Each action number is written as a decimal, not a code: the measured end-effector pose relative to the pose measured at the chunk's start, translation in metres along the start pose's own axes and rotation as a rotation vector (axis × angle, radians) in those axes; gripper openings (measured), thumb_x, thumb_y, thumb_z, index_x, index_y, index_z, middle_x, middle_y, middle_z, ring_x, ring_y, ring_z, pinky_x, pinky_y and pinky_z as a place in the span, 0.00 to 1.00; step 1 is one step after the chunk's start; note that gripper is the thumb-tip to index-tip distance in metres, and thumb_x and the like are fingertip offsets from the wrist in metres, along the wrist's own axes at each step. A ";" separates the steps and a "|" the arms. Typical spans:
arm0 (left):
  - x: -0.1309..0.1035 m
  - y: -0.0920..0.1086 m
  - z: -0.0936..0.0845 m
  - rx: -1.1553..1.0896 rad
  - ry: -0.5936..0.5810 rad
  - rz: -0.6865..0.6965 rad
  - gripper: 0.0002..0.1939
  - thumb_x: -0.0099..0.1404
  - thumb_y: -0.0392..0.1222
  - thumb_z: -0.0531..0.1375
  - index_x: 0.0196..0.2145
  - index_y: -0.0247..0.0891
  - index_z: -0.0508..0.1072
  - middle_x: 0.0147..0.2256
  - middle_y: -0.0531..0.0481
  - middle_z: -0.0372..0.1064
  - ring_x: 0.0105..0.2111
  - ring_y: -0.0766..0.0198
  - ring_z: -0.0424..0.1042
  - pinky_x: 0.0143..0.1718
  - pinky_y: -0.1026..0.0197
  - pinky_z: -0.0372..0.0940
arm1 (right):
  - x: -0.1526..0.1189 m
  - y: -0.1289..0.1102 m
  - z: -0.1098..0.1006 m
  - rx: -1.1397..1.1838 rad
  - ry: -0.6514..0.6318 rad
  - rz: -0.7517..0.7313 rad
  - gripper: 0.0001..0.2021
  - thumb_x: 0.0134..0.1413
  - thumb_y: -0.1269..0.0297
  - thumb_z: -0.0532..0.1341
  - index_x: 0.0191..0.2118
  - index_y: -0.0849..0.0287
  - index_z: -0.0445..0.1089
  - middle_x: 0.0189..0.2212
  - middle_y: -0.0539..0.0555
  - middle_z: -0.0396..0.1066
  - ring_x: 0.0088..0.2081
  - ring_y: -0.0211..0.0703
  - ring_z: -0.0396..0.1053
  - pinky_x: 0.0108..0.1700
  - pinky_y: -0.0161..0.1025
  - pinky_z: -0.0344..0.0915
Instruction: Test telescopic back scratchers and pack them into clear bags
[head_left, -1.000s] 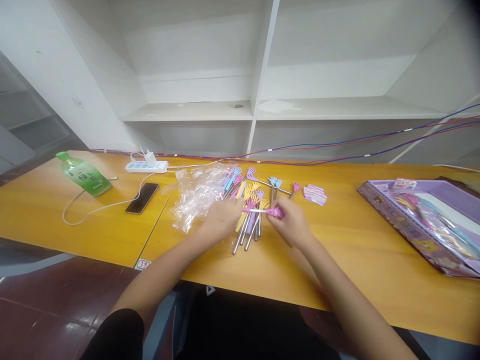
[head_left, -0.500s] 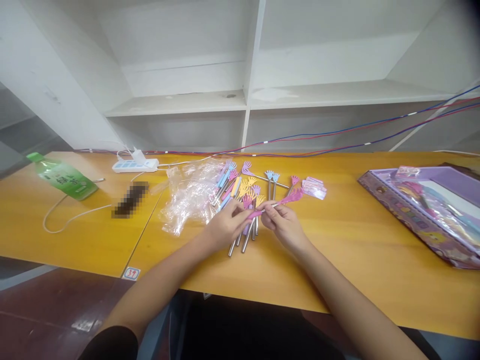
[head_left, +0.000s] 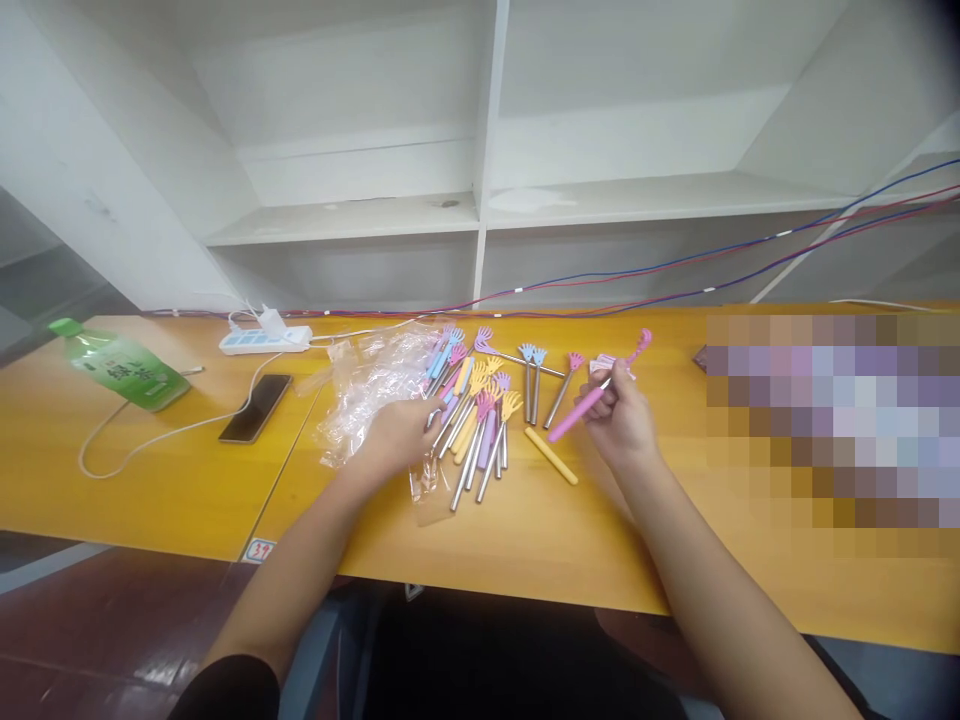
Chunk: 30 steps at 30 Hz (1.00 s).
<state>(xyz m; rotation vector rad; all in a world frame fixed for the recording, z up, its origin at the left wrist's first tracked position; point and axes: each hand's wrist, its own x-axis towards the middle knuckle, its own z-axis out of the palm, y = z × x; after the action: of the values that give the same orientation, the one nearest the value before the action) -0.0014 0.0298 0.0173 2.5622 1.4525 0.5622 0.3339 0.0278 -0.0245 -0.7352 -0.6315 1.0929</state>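
Note:
My right hand (head_left: pixel 624 415) is closed around a pink back scratcher (head_left: pixel 576 413), its pink handle pointing down-left and its hand-shaped head up-right. At the left edge of a pile of back scratchers, my left hand (head_left: pixel 401 435) has its fingers curled; what they grip, if anything, is hidden. The pile holds several pink, yellow, blue and purple heads on metal rods (head_left: pixel 491 460), mixed with coloured handles. A loose yellow handle (head_left: pixel 551 456) lies between the pile and my right hand. Crumpled clear plastic bags (head_left: pixel 367 375) lie beside and under my left hand.
On the left are a green bottle (head_left: pixel 124 368) lying tilted, a phone (head_left: pixel 256 408) with a white cable over it, and a white power strip (head_left: pixel 266 340). Small cards (head_left: pixel 602 366) lie behind my right hand. A blurred-out area covers the right side. Shelves rise behind.
My hands have moved apart. The right one carried the pink back scratcher to the right; the left one let go of its handle and went left to the pile. The yellow handle now shows.

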 end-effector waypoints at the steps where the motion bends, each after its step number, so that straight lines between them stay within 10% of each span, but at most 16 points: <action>1: -0.002 -0.001 -0.011 -0.037 -0.074 0.012 0.14 0.72 0.38 0.58 0.48 0.44 0.83 0.30 0.52 0.77 0.29 0.63 0.72 0.34 0.62 0.63 | 0.001 0.000 -0.001 0.013 -0.006 0.009 0.24 0.56 0.44 0.76 0.30 0.58 0.70 0.19 0.40 0.48 0.18 0.26 0.42 0.18 0.25 0.52; 8: -0.013 -0.014 -0.062 -0.361 -0.906 -0.190 0.32 0.69 0.40 0.55 0.70 0.51 0.69 0.23 0.58 0.75 0.16 0.66 0.70 0.23 0.66 0.65 | -0.004 0.011 0.009 0.014 -0.094 0.097 0.27 0.57 0.43 0.74 0.27 0.56 0.63 0.19 0.41 0.49 0.18 0.28 0.47 0.18 0.27 0.54; 15: -0.007 -0.019 -0.048 -0.441 -1.110 -0.219 0.50 0.64 0.38 0.61 0.79 0.58 0.47 0.36 0.54 0.82 0.21 0.66 0.77 0.26 0.66 0.72 | -0.010 0.027 0.012 -0.039 -0.113 0.130 0.24 0.58 0.42 0.74 0.32 0.55 0.65 0.19 0.42 0.52 0.19 0.30 0.48 0.19 0.29 0.53; 20: -0.011 -0.017 -0.038 -0.475 -1.042 -0.037 0.50 0.63 0.36 0.64 0.78 0.57 0.52 0.42 0.53 0.83 0.22 0.68 0.78 0.29 0.66 0.73 | -0.011 0.031 0.011 -0.044 -0.132 0.143 0.24 0.58 0.42 0.73 0.33 0.53 0.64 0.19 0.42 0.51 0.20 0.32 0.48 0.19 0.30 0.53; 25: -0.013 -0.010 -0.025 -0.432 -0.834 0.198 0.31 0.62 0.28 0.62 0.61 0.48 0.77 0.33 0.56 0.82 0.22 0.67 0.77 0.27 0.67 0.67 | -0.012 0.026 0.016 -0.057 -0.132 0.125 0.25 0.57 0.41 0.74 0.33 0.53 0.63 0.19 0.41 0.48 0.20 0.33 0.45 0.20 0.30 0.51; 30: -0.010 0.001 -0.017 -0.373 -0.539 0.329 0.15 0.67 0.28 0.61 0.46 0.43 0.81 0.34 0.54 0.80 0.31 0.66 0.78 0.33 0.65 0.67 | -0.013 0.022 0.016 -0.104 -0.141 0.137 0.26 0.58 0.39 0.72 0.32 0.53 0.62 0.19 0.42 0.48 0.20 0.34 0.45 0.21 0.32 0.51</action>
<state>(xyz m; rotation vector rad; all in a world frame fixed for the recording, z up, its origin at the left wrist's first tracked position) -0.0115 0.0198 0.0311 2.3912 0.6862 0.1301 0.3051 0.0251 -0.0330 -0.8054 -0.7711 1.2530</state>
